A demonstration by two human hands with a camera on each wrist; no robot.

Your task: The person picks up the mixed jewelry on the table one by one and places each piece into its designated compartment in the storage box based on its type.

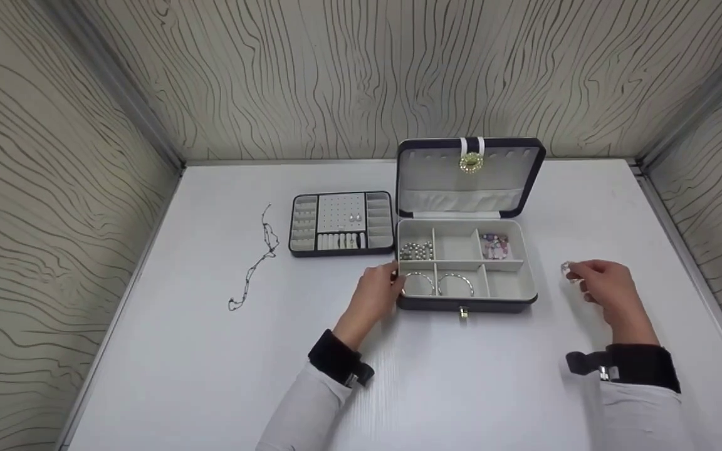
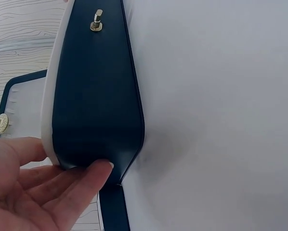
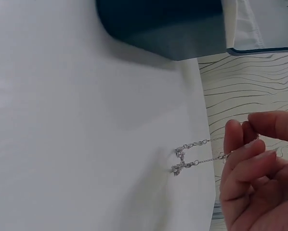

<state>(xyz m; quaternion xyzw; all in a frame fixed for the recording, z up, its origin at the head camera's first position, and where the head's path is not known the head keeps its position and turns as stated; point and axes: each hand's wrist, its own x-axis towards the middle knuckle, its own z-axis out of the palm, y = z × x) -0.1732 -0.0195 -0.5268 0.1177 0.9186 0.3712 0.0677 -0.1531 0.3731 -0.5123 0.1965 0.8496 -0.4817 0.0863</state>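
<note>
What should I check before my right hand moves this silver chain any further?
1. Chain secure in right hand: ok, pinched between the fingers.
2. Box steadied: ok, left hand grips its left side.
3. Lid open: ok, standing up at the back.
4. Front-right compartment free: ok, nothing visible inside.
5. Chain over box: not ok, it's off to the right.
6. Chain ends fastened: cannot tell.

Wht tabletop w/ wavy-grain walls behind, L & R.
</note>
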